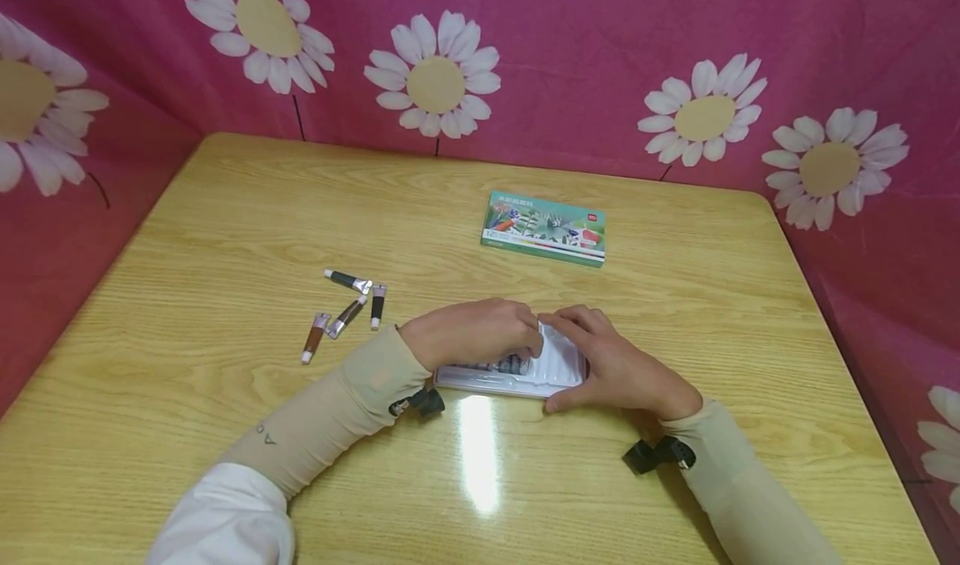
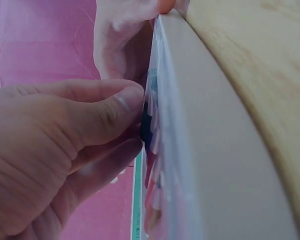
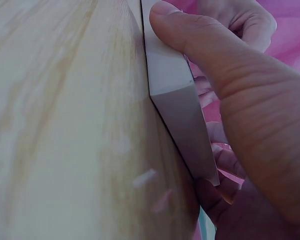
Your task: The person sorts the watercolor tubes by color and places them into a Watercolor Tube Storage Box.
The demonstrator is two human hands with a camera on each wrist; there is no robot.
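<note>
A white plastic tray (image 1: 562,363) lies on the table with small paint tubes (image 1: 513,364) in its left part; bare moulded slots show at its right. My left hand (image 1: 480,332) reaches over the tray. In the left wrist view, thumb and fingertips of that hand (image 2: 65,125) pinch a dark paint tube (image 2: 146,122) at the tray's edge, mostly hidden by the fingers. My right hand (image 1: 618,365) grips the tray's right end, thumb on the near side and fingers round the far side. The right wrist view shows the thumb on the tray wall (image 3: 172,70).
Several loose paint tubes (image 1: 347,317) in dark and brown colours lie left of the tray. Beyond it is a flat green paint box (image 1: 543,230) with printed flowers. The wooden table (image 1: 405,215) ends at a pink daisy-print cloth (image 1: 570,73) behind and at both sides.
</note>
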